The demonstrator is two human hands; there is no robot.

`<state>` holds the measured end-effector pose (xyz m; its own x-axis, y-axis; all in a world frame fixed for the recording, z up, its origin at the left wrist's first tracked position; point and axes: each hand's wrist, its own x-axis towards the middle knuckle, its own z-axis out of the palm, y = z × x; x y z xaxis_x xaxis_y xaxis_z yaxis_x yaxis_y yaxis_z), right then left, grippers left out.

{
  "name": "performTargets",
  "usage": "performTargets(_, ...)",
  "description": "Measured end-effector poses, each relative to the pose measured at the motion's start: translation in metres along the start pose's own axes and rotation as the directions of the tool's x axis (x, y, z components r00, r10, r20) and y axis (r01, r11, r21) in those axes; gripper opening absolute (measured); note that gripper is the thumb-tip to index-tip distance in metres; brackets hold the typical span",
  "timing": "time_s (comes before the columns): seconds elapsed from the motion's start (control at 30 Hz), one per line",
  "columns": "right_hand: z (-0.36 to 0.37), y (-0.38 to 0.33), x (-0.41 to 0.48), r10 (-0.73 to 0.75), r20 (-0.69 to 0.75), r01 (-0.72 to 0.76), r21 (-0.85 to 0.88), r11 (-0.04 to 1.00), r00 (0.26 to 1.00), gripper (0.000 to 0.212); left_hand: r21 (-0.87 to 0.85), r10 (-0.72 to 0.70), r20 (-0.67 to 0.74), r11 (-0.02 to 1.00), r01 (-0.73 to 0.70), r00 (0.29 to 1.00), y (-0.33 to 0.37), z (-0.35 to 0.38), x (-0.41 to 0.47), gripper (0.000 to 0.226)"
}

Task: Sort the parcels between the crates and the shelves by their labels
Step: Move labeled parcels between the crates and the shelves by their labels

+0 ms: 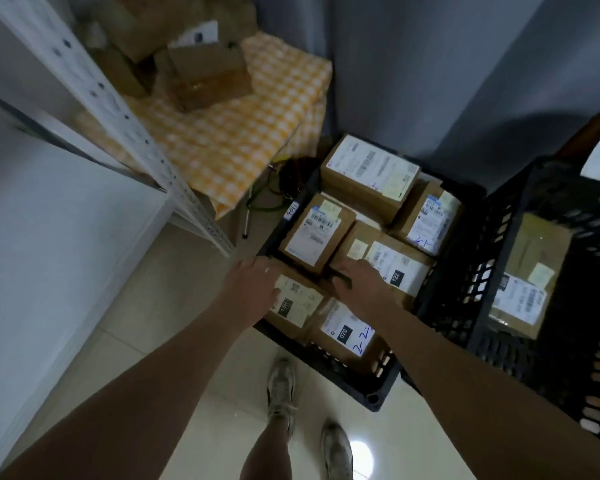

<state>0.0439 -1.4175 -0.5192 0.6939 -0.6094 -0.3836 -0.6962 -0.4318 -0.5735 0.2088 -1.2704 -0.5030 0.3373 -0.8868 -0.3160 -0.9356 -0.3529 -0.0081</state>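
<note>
Two black plastic crates stand side by side on a pale tiled floor (pixel 160 306), against a grey wall (pixel 430 64). The left crate (pixel 374 398) is low and packed with brown cardboard parcels, each with a white printed label. The right crate (pixel 465 289) is taller, with a single parcel (pixel 527 282) lying in its bottom.

The left hand (pixel 253 282) rests at the low crate's near-left corner, its thumb on the label of the parcel marked 15H (pixel 298 303); whether the fingers grasp that parcel I cannot tell. The right hand (pixel 361 282) grasps the parcel marked 122 (pixel 399 271), fingers curled down over its left edge into the dark gap beside it. Just nearer lies the parcel marked 070 (pixel 343 332), with blue handwriting on its label.

To the left rises a white metal shelf (pixel 118 109) with a perforated upright. Beyond it a tabletop under a yellow-and-white checked cloth (pixel 243 133) carries a loose heap of cardboard boxes (pixel 205 74). Some cords (pixel 278 188) lie tangled on the floor between tabletop and low crate. Two grey shoes (pixel 281 389) show at the bottom.
</note>
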Motion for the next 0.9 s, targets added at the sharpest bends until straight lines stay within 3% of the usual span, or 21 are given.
performTargets(0.2, -0.064, -0.051, -0.053, -0.278, -0.013, 0.269, -0.217, 0.938, 0.96, 0.031, 0.091, -0.067, -0.174, 0.992, 0.083, 0.983, 0.026, -0.085, -0.069, 0.043)
performTargets(0.37, -0.121, -0.12, -0.11, -0.513, -0.025, 0.48, -0.318, 0.818, 0.858, 0.036, 0.07, -0.175, -0.312, 0.976, 0.207, 0.934, 0.038, -0.174, -0.156, 0.039)
performTargets(0.5, -0.155, -0.192, -0.157, -0.703, -0.044, 0.645, -0.359, 0.674, 0.71, 0.031, -0.033, -0.238, -0.586, 0.962, 0.271, 0.774, 0.033, -0.244, -0.246, 0.03)
performTargets(0.6, -0.162, -0.249, -0.191, -0.843, -0.102, 0.78, -0.334, 0.53, 0.529, 0.026, -0.032, -0.316, -0.659, 0.919, 0.394, 0.682, 0.025, -0.272, -0.306, 0.03)
performTargets(0.7, -0.153, -0.302, -0.223, -0.904, -0.164, 0.867, -0.26, 0.425, 0.394, 0.024, -0.106, -0.401, -0.714, 0.872, 0.477, 0.574, 0.015, -0.279, -0.355, 0.024)
performTargets(0.9, -0.101, -0.385, -0.277, -0.938, -0.2, 0.947, -0.097, 0.305, 0.282, 0.024, -0.163, -0.495, -0.769, 0.764, 0.625, 0.405, -0.003, -0.275, -0.444, 0.022)
